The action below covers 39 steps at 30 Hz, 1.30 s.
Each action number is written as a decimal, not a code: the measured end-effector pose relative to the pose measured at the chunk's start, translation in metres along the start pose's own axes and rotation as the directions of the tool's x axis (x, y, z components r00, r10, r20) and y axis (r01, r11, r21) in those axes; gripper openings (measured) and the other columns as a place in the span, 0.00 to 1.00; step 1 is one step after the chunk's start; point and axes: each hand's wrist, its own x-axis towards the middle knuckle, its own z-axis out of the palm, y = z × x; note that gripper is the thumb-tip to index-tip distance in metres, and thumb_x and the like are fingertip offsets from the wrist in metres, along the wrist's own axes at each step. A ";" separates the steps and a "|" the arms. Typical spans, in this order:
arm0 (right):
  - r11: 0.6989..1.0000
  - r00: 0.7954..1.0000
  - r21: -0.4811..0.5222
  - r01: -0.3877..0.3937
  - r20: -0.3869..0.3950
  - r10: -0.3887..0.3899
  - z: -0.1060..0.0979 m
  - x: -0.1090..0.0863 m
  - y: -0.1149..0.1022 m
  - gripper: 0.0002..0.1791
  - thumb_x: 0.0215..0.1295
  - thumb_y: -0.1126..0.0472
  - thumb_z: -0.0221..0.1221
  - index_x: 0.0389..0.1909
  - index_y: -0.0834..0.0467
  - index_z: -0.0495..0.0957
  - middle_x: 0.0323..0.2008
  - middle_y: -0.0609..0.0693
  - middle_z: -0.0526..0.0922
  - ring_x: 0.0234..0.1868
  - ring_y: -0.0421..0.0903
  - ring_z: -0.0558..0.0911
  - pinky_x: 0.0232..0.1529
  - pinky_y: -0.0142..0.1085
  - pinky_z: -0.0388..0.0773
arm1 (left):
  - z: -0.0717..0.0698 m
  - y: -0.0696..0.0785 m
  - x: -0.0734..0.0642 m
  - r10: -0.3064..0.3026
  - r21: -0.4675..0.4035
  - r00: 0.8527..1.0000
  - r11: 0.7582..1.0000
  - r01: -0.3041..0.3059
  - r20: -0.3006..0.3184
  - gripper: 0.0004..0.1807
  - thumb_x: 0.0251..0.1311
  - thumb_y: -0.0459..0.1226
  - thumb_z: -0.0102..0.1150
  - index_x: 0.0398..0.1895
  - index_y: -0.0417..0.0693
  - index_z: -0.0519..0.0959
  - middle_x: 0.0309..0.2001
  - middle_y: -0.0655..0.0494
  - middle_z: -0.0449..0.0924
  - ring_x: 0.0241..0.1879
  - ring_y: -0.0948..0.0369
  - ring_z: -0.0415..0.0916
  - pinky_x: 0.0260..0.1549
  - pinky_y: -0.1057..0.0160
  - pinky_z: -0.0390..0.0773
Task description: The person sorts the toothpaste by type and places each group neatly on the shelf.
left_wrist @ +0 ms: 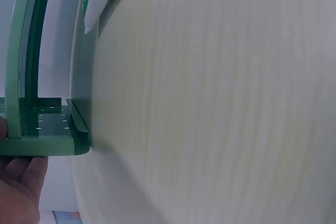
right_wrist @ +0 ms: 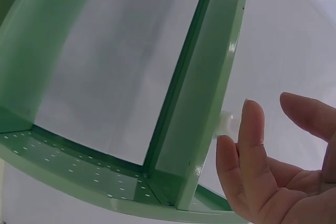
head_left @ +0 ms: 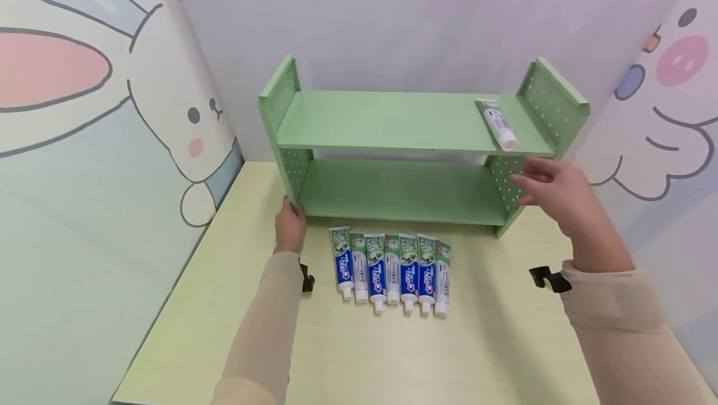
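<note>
A green two-tier shelf rack [head_left: 370,121] stands on the table. My left hand [head_left: 290,228] grips the lower front of its left side panel; in the left wrist view, the fingers [left_wrist: 34,174] lie along the outer side of the panel. On the upper board, near the right end, lies a white-and-green toothpaste tube [head_left: 496,121], cap toward the front. My right hand [head_left: 552,190] is in the air just in front of the right end, below that tube's cap, with thumb and fingers apart and nothing between them.
Several toothpaste tubes [head_left: 377,271] lie side by side on the pale table [head_left: 359,355] in front of the rack, caps toward me. Some are blue and green, others white and green. Rabbit and other cartoon drawings cover the side walls [head_left: 191,81].
</note>
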 end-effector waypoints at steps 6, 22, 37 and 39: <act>1.000 0.999 -0.003 -0.015 0.034 0.015 0.009 -0.005 0.008 0.39 0.74 0.52 0.53 0.74 0.68 0.48 0.68 0.71 0.60 0.30 0.31 0.82 0.61 0.57 0.62 | 0.000 -0.001 -0.002 0.001 0.008 1.000 1.000 -0.001 -0.001 0.19 0.74 0.35 0.43 0.64 0.38 0.63 0.53 0.33 0.76 0.48 0.42 0.78 0.43 0.46 0.77; 0.998 0.998 0.069 -0.004 0.058 0.000 0.034 -0.011 0.023 0.37 0.74 0.55 0.54 0.72 0.71 0.51 0.65 0.72 0.62 0.33 0.30 0.80 0.38 0.23 0.76 | 0.001 0.001 0.001 -0.018 0.009 1.000 1.000 0.018 0.001 0.21 0.74 0.36 0.44 0.66 0.40 0.61 0.57 0.34 0.74 0.55 0.43 0.74 0.49 0.45 0.75; 0.996 0.996 0.086 -0.011 0.091 0.004 0.056 -0.014 0.035 0.36 0.74 0.56 0.54 0.71 0.74 0.53 0.64 0.72 0.63 0.35 0.28 0.78 0.40 0.27 0.78 | 0.001 -0.002 0.002 0.006 0.003 1.000 1.000 -0.006 -0.001 0.20 0.74 0.35 0.44 0.65 0.38 0.62 0.57 0.34 0.74 0.55 0.42 0.74 0.49 0.45 0.75; 0.996 0.996 0.093 -0.009 0.093 0.001 0.058 -0.014 0.036 0.35 0.74 0.57 0.54 0.70 0.74 0.53 0.64 0.72 0.64 0.36 0.28 0.77 0.41 0.28 0.78 | 0.001 -0.002 0.002 0.003 0.004 1.000 1.000 -0.003 0.000 0.20 0.74 0.35 0.44 0.65 0.39 0.62 0.57 0.34 0.74 0.56 0.42 0.74 0.50 0.45 0.75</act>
